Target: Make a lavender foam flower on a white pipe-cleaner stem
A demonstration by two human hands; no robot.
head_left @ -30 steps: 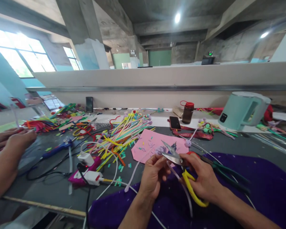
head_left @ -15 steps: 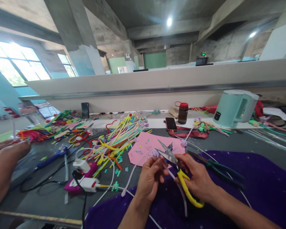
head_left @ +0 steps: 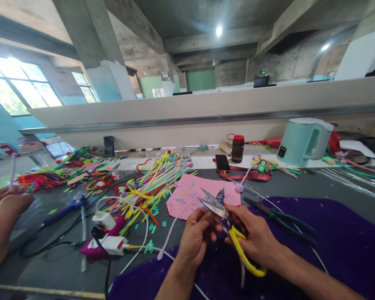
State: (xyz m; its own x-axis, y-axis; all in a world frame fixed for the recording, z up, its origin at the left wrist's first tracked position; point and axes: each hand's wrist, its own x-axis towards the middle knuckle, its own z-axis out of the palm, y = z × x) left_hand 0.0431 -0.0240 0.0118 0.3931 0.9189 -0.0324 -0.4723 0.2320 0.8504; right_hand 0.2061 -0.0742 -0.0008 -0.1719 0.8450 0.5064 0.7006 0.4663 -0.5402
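A co-worker's hand (head_left: 11,204) rests at the bench's nine o'clock edge, beside a blue glue gun (head_left: 65,205) and white plugs (head_left: 109,233). Coloured stems (head_left: 153,179) fan out toward eleven o'clock, a pink sheet (head_left: 190,193) just right of them. At centre, the left hand (head_left: 195,235) pinches a lilac stem (head_left: 203,205) between fingertips; the right hand (head_left: 253,237) is closed round yellow-handled scissors (head_left: 228,225), blades parted at the stem. Pliers (head_left: 278,216) lie at three o'clock on purple cloth (head_left: 346,246); phone (head_left: 222,163), bottle (head_left: 237,148) and kettle (head_left: 301,141) stand at one o'clock. No writing is legible.
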